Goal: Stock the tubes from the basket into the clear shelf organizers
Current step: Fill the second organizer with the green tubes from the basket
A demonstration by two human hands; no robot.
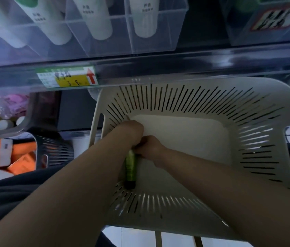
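In the one basket [229,87], my left hand [131,131] clamps the single green tube [131,169]; my right hand [150,147] touches it, grip unclear.

Shop: shelf-edge price tag [67,78]

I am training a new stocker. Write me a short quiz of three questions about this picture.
1. True or false: the green tube lies outside the basket.
2. The tubes in the organizers are mostly: A orange, B white, C black.
3. Fill in: the red arrow on the price tag points ___.
Key: 1 false; 2 B; 3 up.
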